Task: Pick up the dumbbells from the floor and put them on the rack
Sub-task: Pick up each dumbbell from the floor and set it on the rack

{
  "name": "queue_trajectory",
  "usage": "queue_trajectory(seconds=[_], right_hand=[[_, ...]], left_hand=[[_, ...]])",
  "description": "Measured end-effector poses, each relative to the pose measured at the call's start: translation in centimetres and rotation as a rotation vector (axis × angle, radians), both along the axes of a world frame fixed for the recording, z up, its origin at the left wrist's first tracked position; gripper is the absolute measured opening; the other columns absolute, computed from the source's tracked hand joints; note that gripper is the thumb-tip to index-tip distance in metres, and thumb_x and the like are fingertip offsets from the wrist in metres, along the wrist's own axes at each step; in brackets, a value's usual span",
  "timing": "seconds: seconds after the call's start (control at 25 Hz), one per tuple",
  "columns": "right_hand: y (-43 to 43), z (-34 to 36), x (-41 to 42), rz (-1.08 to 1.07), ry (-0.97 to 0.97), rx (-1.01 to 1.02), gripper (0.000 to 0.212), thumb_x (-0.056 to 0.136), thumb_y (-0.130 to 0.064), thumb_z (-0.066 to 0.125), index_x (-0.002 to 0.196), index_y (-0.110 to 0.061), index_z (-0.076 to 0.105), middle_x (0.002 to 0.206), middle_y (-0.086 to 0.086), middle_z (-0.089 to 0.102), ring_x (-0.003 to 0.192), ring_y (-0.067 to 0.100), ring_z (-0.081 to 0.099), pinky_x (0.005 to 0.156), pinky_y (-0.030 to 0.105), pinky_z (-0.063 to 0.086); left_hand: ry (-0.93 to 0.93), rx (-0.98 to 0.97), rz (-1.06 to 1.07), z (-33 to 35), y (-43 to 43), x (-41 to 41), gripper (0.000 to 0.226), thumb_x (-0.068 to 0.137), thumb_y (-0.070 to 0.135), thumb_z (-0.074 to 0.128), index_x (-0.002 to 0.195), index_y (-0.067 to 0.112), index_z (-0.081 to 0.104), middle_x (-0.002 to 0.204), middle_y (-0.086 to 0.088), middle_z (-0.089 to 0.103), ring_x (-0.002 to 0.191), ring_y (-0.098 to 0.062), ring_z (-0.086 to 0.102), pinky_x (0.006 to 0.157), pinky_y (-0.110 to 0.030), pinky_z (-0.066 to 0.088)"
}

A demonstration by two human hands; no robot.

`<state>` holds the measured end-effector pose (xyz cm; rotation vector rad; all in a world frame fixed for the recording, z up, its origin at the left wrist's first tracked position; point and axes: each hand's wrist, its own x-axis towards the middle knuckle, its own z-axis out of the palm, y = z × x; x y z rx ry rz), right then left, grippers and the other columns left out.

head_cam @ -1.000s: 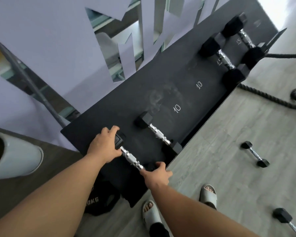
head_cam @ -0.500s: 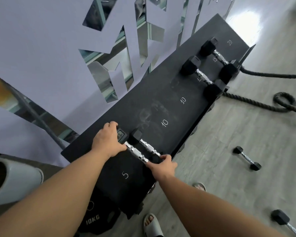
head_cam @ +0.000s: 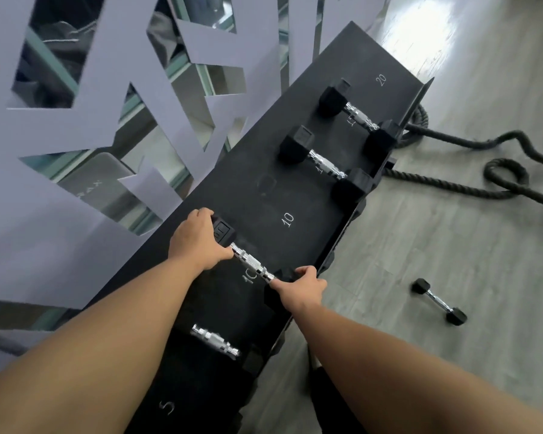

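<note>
1. My left hand (head_cam: 198,238) grips the far head and my right hand (head_cam: 301,285) the near head of the dumbbell (head_cam: 253,266). A second ago it sat near the 5 mark; now it lies over a 10 mark on the rack (head_cam: 301,195), so I judge placing is almost done.
2. The rack carries another dumbbell (head_cam: 215,341) at 6 o'clock and two larger ones (head_cam: 325,162) at 1 o'clock.
3. One small dumbbell (head_cam: 439,302) waits on the floor (head_cam: 452,245) at 3 o'clock.
</note>
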<state>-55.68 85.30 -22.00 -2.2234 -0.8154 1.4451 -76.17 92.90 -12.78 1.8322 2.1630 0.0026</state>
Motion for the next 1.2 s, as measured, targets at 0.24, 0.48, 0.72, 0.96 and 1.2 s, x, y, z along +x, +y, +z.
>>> queue_trajectory(seconds=[0.24,0.48,0.72,0.96,1.2], right_hand=[[7.8,-2.7,5.0,0.009,-0.048,-0.004,0.060,0.065,-0.041,0.086,0.109,-0.026,0.048,0.123,0.006,0.037,0.097,0.029,0.062,0.093,0.044,0.056],[12.6,-5.3,8.0,-0.038,-0.072,-0.013,0.059,0.065,-0.040,0.087,0.108,-0.024,0.049,0.122,0.007,0.037,0.092,0.029,0.063,0.091,0.044,0.057],[13.9,-7.1,8.8,-0.095,-0.092,-0.001,0.055,0.073,-0.037,0.086,0.108,-0.022,0.046,0.123,0.007,0.034,0.095,0.031,0.061,0.090,0.045,0.056],[13.7,-7.0,8.8,-0.036,-0.110,-0.056,0.069,0.076,-0.050,0.084,0.124,-0.018,0.046,0.134,0.011,0.033,0.114,0.038,0.053,0.101,0.045,0.048],[14.7,-3.8,9.1,0.130,-0.241,-0.021,0.057,0.083,-0.051,0.070,0.128,-0.023,0.048,0.138,0.010,0.038,0.128,0.034,0.037,0.102,0.045,0.041]], left_hand=[[-0.007,-0.044,0.012,-2.8,7.5,4.5,0.092,0.060,0.054,0.091,0.133,0.018,0.048,0.122,-0.002,0.056,0.105,-0.026,0.061,0.078,-0.036,0.050],[-0.027,-0.053,-0.035,-5.6,13.0,8.1,0.089,0.064,0.054,0.088,0.135,0.019,0.048,0.122,-0.001,0.054,0.106,-0.024,0.059,0.086,-0.037,0.051],[-0.050,-0.107,-0.027,-8.2,14.7,10.4,0.084,0.080,0.042,0.083,0.145,0.014,0.038,0.136,-0.005,0.049,0.119,-0.026,0.053,0.097,-0.039,0.050],[-0.048,-0.200,-0.047,-7.8,14.4,10.0,0.098,0.088,0.041,0.079,0.160,0.015,0.018,0.157,-0.008,0.036,0.137,-0.030,0.046,0.104,-0.043,0.046],[0.052,-0.212,-0.102,-5.2,11.3,7.3,0.082,0.087,0.047,0.075,0.153,0.025,0.032,0.150,-0.001,0.046,0.125,-0.027,0.057,0.085,-0.040,0.051]])
